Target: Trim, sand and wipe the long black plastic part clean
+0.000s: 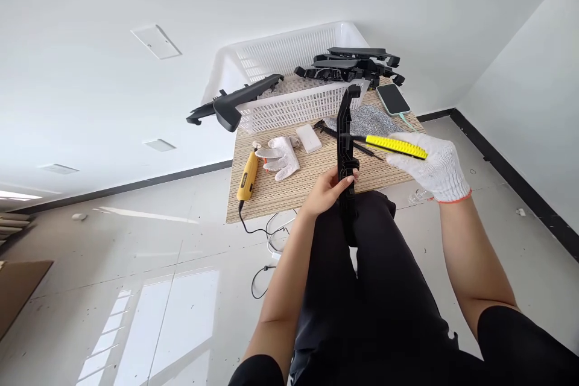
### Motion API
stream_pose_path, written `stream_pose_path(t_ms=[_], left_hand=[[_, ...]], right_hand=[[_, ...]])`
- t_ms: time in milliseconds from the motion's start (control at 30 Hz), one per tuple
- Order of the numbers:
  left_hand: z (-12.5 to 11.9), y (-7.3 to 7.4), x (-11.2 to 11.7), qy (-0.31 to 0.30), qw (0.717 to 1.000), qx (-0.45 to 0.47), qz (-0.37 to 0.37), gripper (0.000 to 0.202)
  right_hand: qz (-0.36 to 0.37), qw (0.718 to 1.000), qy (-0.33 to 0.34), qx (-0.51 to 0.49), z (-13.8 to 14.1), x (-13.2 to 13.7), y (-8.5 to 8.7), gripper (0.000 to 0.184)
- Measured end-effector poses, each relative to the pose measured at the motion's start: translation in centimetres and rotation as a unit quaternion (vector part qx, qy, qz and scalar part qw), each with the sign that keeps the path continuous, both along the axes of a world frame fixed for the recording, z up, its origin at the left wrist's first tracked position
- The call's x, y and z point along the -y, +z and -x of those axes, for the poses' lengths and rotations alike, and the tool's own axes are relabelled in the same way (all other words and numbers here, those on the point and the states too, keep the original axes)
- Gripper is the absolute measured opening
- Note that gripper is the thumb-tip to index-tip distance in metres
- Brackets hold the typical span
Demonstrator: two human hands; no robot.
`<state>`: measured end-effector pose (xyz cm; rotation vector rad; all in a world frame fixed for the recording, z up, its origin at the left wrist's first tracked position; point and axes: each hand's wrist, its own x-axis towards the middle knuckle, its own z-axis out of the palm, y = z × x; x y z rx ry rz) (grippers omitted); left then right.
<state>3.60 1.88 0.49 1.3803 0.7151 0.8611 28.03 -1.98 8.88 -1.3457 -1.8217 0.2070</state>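
My left hand (pixel 324 191), bare, is closed around the lower part of a long black plastic trim piece (pixel 344 123), which stands upright above my lap. In my right hand (pixel 434 164), covered by a white knit glove with an orange cuff, is a yellow ribbed-handled tool (pixel 394 146). Its dark narrow tip points left and meets the middle of the trim piece; the exact shape of the tip is too small to make out. Behind the piece lie a black caliper-like tool (pixel 326 128) and a grey speckled cloth (pixel 368 120).
A white plastic basket (pixel 289 107) on the wood-striped table (pixel 289 193) bears several more black trim pieces (pixel 353 66). Also on the table are a yellow corded power tool (pixel 248 176), a white glove (pixel 283 157), a white block (pixel 309 139) and a phone (pixel 392 99) on a cable.
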Motion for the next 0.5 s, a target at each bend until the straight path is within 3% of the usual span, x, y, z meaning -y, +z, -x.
stream_pose_path(t_ms=[67, 167, 300, 400, 500], left_hand=[[-0.08, 0.00, 0.12, 0.003, 1.000, -0.007, 0.003, 0.050], [-0.09, -0.04, 0.26, 0.013, 1.000, -0.013, -0.004, 0.050], [-0.03, -0.30, 0.38, 0.021, 0.999, -0.015, -0.024, 0.047], [0.08, -0.39, 0.54, 0.020, 0.999, -0.022, -0.024, 0.046], [0.04, 0.03, 0.42, 0.010, 0.999, -0.020, -0.045, 0.046]], right_hand=[[0.026, 0.999, 0.025, 0.021, -0.04, 0.03, -0.01, 0.038], [0.006, 1.000, -0.008, 0.012, -0.20, 0.13, -0.09, 0.036], [0.065, 0.998, 0.009, 0.019, -0.39, 0.38, 0.13, 0.040], [0.037, 0.999, -0.028, -0.001, -0.24, 0.55, 0.48, 0.040], [0.071, 0.997, -0.008, 0.011, -0.13, 0.64, 0.53, 0.042]])
